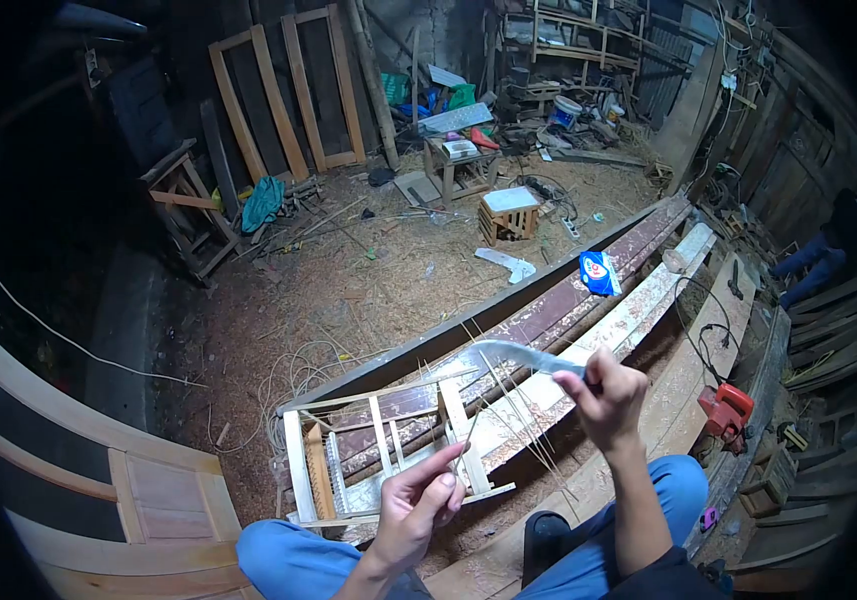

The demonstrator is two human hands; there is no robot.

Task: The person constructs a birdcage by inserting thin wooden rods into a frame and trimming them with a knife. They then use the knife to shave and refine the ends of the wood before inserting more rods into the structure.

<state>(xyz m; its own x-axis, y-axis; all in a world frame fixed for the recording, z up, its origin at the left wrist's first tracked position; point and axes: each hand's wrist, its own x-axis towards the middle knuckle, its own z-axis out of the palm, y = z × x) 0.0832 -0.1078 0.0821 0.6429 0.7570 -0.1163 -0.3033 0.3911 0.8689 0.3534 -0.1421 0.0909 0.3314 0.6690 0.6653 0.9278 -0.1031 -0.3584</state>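
Observation:
My right hand [606, 400] is closed round the handle of a knife [524, 355], its curved blade pointing left above the planks. Lower and to the left, my left hand [421, 508] pinches a thin strip [470, 437] that stands up from the fingertips. The blade and the strip are apart. Behind my left hand lies a small wooden frame [380, 435] with slats. Several thin sticks [529, 425] are spread over the pale plank [549, 392] below the knife.
A blue packet [600, 273] lies on the boards. To the right sits a red power tool [726, 410] with a cable. A panelled wooden door [164, 495] is at lower left. Farther off are a slatted crate [509, 215] and a small table [461, 160]. A person [829, 245] is at far right.

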